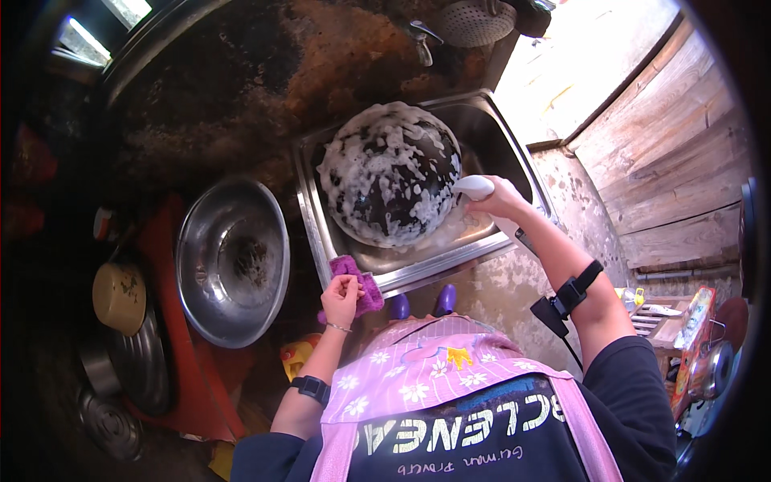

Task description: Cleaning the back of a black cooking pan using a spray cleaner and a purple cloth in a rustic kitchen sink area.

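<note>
A large round dark pan [393, 181], its domed side up and streaked with white suds, lies in the metal sink [474, 251]. At the sink's right side my right hand [499, 201] is closed around a smooth white bottle-shaped thing [474, 187]. Its rounded end points at the pan's edge, and my fingers hide part of it. Over the sink's near left corner, my left hand [343, 297] pinches a fuzzy purple scrubbing cloth [368, 293], which hangs by the rim, away from the pan.
A wide metal basin [193, 265] stands left of the sink on a red surface [173, 353]. Farther left are a yellowish pot [120, 297] and dark pans. A tap [423, 44] and a perforated strainer [479, 22] are beyond the sink. A wooden rack [654, 317] stands at right.
</note>
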Demonstrator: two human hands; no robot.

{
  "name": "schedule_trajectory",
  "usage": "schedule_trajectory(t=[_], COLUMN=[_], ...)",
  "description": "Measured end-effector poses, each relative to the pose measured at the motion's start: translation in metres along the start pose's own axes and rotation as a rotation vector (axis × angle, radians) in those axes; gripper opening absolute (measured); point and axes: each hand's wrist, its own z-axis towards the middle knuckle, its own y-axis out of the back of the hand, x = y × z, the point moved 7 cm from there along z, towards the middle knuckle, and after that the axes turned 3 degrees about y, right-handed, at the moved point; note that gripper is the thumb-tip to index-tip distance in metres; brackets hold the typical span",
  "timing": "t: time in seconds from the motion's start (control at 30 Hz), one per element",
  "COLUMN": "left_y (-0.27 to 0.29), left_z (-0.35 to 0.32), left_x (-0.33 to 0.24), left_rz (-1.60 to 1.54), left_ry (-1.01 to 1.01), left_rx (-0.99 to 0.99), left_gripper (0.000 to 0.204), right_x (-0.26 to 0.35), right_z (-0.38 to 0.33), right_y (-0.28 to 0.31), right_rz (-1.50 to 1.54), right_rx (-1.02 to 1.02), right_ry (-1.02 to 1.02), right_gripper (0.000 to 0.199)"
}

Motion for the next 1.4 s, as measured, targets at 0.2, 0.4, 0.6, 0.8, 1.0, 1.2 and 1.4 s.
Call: schedule_trajectory(t=[0.2, 0.4, 0.6, 0.8, 1.0, 1.2, 1.4], left_y=[0.002, 0.000, 0.001, 0.000, 0.001, 0.000, 0.001], left_z=[-0.001, 0.000, -0.001, -0.001, -0.001, -0.001, -0.001], left_x=[-0.001, -0.001, 0.000, -0.002, -0.003, -0.003, -0.002], left_rz=[0.024, 0.030, 0.054, 0.040, 0.039, 0.052, 0.049], left_ry=[0.007, 0.005, 0.018, 0.031, 0.037, 0.014, 0.023], left_rx=[-0.007, -0.014, -0.026, -0.041, -0.060, -0.074, -0.085], left_gripper=[0.011, 0.011, 0.011, 0.011, 0.010, 0.013, 0.013], right_x=[-0.007, -0.011, -0.051, -0.064, -0.050, -0.051, -0.058], right_z=[-0.007, -0.001, 0.016, 0.033, 0.046, 0.072, 0.084], right_y=[0.014, 0.016, 0.045, 0.058, 0.076, 0.076, 0.075], right_rz=[-0.151, 0.149, 0.090, 0.028, -0.001, 0.135, 0.223], right_rx=[-0.002, -0.041, -0.202, -0.153, -0.223, -0.108, -0.136], right_ry=[-0.297, -0.023, -0.227, -0.216, -0.320, -0.267, -0.230], right_gripper=[0.049, 0.045, 0.045, 0.052, 0.052, 0.048, 0.039])
